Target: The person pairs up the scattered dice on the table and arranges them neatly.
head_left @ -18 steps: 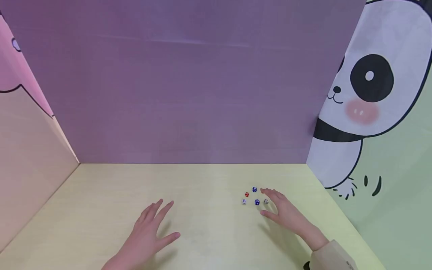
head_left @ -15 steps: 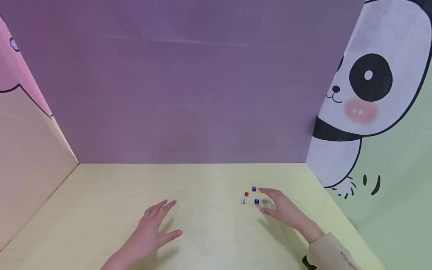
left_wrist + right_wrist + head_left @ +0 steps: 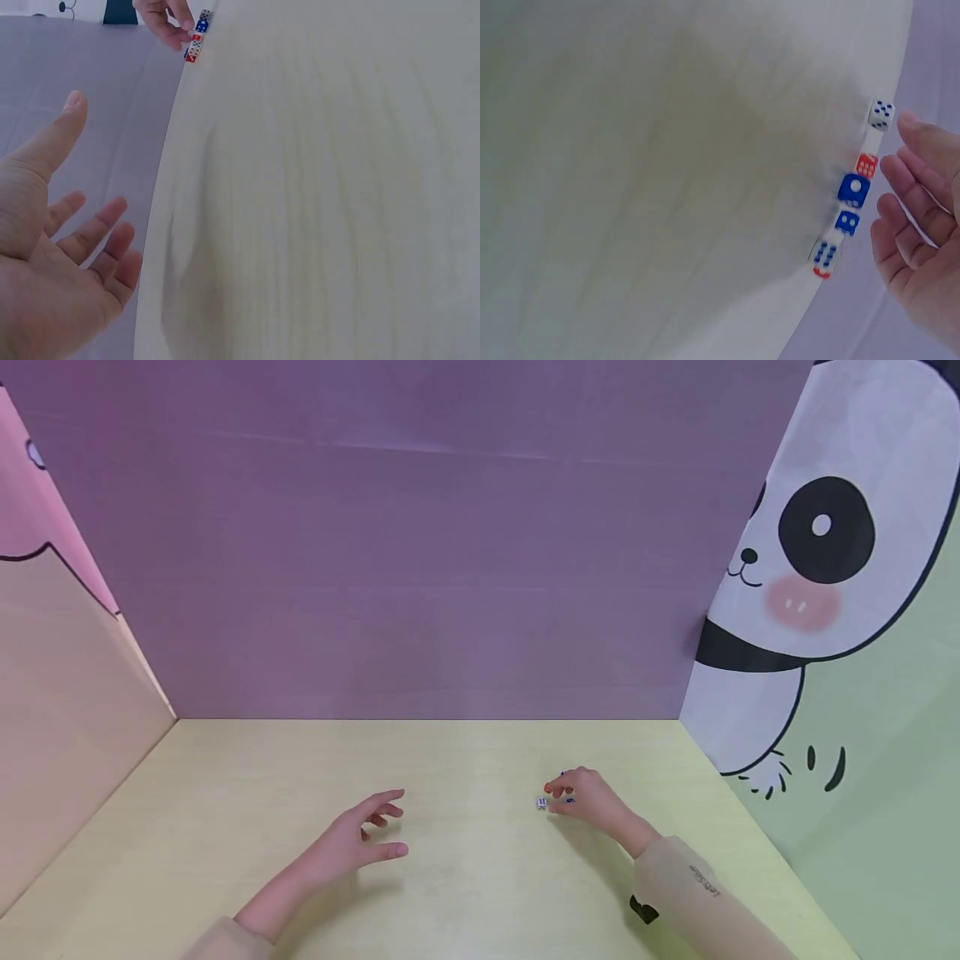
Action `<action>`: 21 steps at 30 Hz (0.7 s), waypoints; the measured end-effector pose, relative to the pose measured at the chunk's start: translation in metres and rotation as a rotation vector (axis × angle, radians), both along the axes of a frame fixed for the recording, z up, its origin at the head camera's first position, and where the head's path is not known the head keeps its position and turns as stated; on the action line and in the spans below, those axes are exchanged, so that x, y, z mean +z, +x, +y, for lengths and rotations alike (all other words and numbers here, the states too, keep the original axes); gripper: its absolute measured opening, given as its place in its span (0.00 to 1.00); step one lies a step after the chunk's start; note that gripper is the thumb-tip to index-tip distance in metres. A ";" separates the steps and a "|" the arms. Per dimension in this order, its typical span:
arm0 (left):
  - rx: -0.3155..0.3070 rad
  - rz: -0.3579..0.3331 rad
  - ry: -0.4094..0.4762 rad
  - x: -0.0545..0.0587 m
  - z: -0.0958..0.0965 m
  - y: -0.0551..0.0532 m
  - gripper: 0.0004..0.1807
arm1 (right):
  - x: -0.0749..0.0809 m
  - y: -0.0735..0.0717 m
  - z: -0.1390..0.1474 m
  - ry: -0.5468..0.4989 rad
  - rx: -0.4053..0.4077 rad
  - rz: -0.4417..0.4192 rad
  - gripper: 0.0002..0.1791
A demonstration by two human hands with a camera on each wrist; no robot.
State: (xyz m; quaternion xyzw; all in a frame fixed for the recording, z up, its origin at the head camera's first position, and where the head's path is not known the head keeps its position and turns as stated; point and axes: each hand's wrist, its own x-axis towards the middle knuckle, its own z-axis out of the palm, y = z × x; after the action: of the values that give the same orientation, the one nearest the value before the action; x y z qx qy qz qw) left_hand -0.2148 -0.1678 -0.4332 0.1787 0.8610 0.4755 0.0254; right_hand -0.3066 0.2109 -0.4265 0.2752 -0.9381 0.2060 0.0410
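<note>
My right hand (image 3: 591, 798) hovers over a small cluster of dice, its fingers loosely bent and nothing gripped. In the right wrist view, a white die (image 3: 881, 115), a red die (image 3: 866, 165), a large blue die (image 3: 853, 190), a smaller blue die (image 3: 847, 223) and another white die (image 3: 825, 256) appear close to the fingertips. A sliver of a second red die (image 3: 822, 274) peeks from behind that white one. From the head, the hand covers part of the cluster. My left hand (image 3: 352, 842) is held above the table, fingers relaxed, thumb apart, touching nothing.
The pale wooden table (image 3: 450, 893) meets a purple wall (image 3: 420, 568) at the back. A side panel with a panda picture (image 3: 825, 610) stands on the right, and a pink panel (image 3: 67, 710) on the left.
My right hand has moved left over the dice, hiding several of them, and its fingers have drawn closer together. My left hand has shifted forward and turned, with its fingers more bent.
</note>
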 end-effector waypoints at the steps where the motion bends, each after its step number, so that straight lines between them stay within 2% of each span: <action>1: -0.005 -0.005 0.004 0.000 -0.001 -0.002 0.41 | 0.001 0.000 -0.002 -0.001 0.002 0.001 0.12; 10: -0.028 -0.028 0.031 0.000 -0.017 -0.014 0.34 | 0.002 0.000 -0.019 0.037 -0.030 0.017 0.05; 18: -0.021 -0.036 0.003 -0.008 -0.030 -0.017 0.28 | -0.002 0.004 -0.036 0.030 -0.038 -0.005 0.04; 21: -0.018 -0.034 -0.011 -0.010 -0.032 -0.017 0.26 | -0.004 0.007 -0.046 0.030 -0.036 -0.038 0.04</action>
State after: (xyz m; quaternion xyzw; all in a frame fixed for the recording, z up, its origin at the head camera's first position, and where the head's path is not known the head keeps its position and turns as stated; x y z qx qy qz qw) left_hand -0.2316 -0.2002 -0.4428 0.1781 0.8615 0.4734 0.0454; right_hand -0.2997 0.1646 -0.4307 0.2550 -0.9465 0.1964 0.0228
